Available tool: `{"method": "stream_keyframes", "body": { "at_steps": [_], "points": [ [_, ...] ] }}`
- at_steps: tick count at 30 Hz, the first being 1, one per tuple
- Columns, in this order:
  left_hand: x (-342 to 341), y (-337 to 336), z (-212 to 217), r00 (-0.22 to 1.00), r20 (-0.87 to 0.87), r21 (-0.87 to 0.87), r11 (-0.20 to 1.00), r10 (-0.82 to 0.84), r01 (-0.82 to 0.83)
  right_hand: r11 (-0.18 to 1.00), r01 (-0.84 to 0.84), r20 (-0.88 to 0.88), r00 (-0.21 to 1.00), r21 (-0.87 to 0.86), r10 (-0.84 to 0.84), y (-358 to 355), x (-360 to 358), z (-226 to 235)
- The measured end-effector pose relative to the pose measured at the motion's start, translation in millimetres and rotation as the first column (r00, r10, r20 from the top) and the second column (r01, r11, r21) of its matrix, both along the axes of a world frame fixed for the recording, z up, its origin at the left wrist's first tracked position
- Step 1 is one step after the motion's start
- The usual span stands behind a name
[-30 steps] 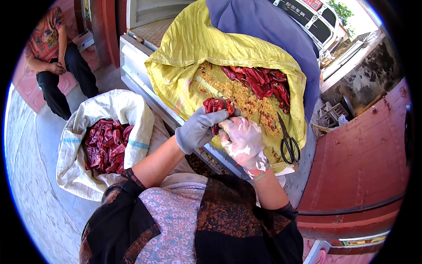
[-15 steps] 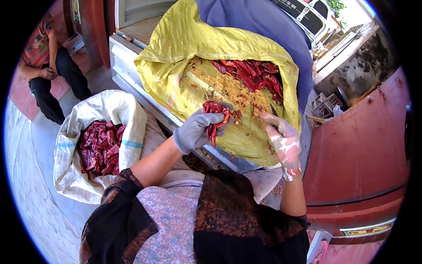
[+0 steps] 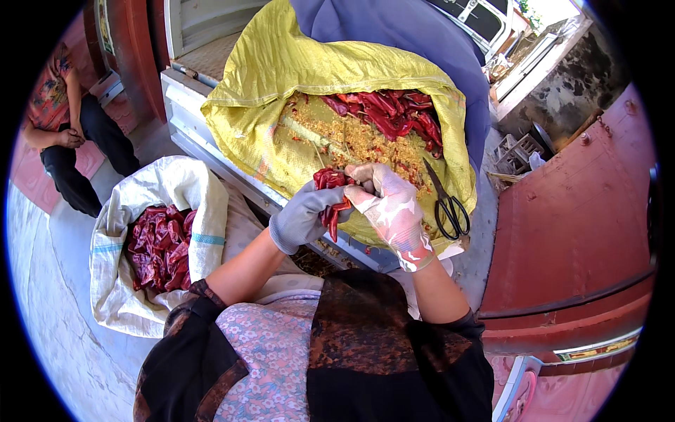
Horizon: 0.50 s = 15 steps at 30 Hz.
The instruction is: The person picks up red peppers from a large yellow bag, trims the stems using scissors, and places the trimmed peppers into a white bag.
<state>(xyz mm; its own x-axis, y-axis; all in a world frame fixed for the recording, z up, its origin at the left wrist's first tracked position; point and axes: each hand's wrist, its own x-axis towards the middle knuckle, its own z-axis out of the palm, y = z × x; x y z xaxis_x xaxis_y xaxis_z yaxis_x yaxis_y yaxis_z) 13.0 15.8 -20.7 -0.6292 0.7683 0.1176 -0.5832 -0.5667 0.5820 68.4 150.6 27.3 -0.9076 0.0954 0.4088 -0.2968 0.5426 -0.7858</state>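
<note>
Several dried red chili peppers (image 3: pixel 329 178) are bunched in my left hand (image 3: pixel 299 219), which wears a grey glove and is closed round them. My right hand (image 3: pixel 390 207), in a pale camouflage-patterned glove, meets it from the right, with thumb and fingers pinched on the upper right of the bunch. What lies between those fingertips is partly hidden. Both hands are over the near edge of a yellow woven sack (image 3: pixel 260 133). To the right of my right hand, black-handled scissors (image 3: pixel 450 211) rest on the sack, their blades pointing away from me.
More red chilies (image 3: pixel 390 116) and scattered yellow seeds (image 3: pixel 351 137) lie on the yellow sack, on a truck bed (image 3: pixel 184 105). At left stands a white sack (image 3: pixel 109 271) of chilies. A seated person (image 3: pixel 77 133) is at far left; a red metal panel (image 3: pixel 562 232) stands right.
My right hand has moved left from the right part of the yellow sack to the chilies in my left hand. The scissors, mostly hidden behind it before, now show fully.
</note>
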Motion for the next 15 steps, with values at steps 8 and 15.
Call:
{"method": "stream_keyframes", "body": {
  "at_steps": [8,15],
  "points": [
    [0.6,-4.6,5.9,0.963,-0.270,-0.111,0.994,-0.019,-0.011,0.987,-0.019,0.112,0.993,-0.157,0.037,14.5,15.4,21.4],
    [-6.8,-1.8,0.1,0.982,-0.179,0.045,0.997,-0.060,0.069,0.388,0.293,0.069,0.716,0.874,-0.695,146.3,67.3,13.4]
  ]
}}
